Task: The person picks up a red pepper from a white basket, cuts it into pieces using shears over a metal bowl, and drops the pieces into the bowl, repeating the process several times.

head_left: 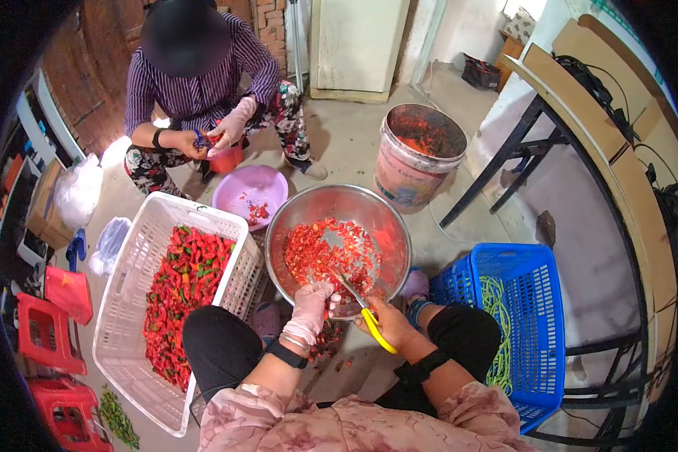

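My left hand (pixel 311 307), in a pale glove, pinches a red chili piece at the near rim of a steel bowl (pixel 390 218) that holds several cut red chili pieces (pixel 324 252). My right hand (pixel 390 322) grips yellow-handled scissors (pixel 361 309), whose blades point up-left toward the gloved fingers over the bowl's edge. A white plastic crate (pixel 132 279) full of whole red chilies (pixel 181 290) stands at my left knee.
A person in a striped shirt squats opposite, gloved hands cutting chili above a purple basin (pixel 252 194). A blue crate (pixel 531 301) with green beans is on my right. A bucket (pixel 418 154), red stools (pixel 49 335) and a dark-legged table (pixel 580 105) stand around.
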Action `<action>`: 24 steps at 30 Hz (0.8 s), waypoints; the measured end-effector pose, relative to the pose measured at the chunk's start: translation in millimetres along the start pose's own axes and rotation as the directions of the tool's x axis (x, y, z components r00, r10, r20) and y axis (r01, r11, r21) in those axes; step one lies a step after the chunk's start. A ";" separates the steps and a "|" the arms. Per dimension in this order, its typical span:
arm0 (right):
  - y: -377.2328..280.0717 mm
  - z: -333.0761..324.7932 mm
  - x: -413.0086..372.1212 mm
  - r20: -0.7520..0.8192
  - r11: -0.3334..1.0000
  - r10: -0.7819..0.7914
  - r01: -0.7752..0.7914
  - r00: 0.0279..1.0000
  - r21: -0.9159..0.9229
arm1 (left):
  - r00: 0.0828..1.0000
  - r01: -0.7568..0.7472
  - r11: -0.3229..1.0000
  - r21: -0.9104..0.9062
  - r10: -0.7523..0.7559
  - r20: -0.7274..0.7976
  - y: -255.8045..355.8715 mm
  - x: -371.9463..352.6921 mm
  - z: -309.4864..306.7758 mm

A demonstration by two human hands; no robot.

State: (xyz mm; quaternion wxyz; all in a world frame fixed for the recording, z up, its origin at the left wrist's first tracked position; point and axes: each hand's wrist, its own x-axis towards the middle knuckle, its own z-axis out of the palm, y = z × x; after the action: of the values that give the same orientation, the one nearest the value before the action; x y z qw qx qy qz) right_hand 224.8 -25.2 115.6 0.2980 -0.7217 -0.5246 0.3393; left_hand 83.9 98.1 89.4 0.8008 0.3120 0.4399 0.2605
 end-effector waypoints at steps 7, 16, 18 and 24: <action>9.6 0.1 0.4 -0.039 0.985 -0.110 0.104 0.993 -0.138 | 0.999 0.017 0.993 0.121 -0.023 0.049 2.3 -2.5 -0.5; 4.0 -2.1 0.6 -0.065 0.993 -0.114 0.115 0.991 0.014 | 0.999 0.036 0.998 -0.048 -0.034 0.030 6.2 -2.8 -3.5; 4.2 -2.1 1.1 -0.064 0.995 -0.095 0.094 0.993 -0.022 | 0.999 0.041 0.995 -0.088 -0.037 0.037 5.3 -0.2 -4.1; -5.5 -2.2 -2.8 -0.025 0.979 -0.157 0.152 0.987 -0.138 | 0.991 0.021 0.994 -0.109 -0.007 0.130 6.2 -4.7 -0.4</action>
State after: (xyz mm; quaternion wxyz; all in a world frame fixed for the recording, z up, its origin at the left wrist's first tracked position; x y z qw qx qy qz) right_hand 222.9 -26.5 121.7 0.2831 -0.7032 -0.5956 0.2659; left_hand 80.4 99.1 96.3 0.8455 0.2805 0.3742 0.2579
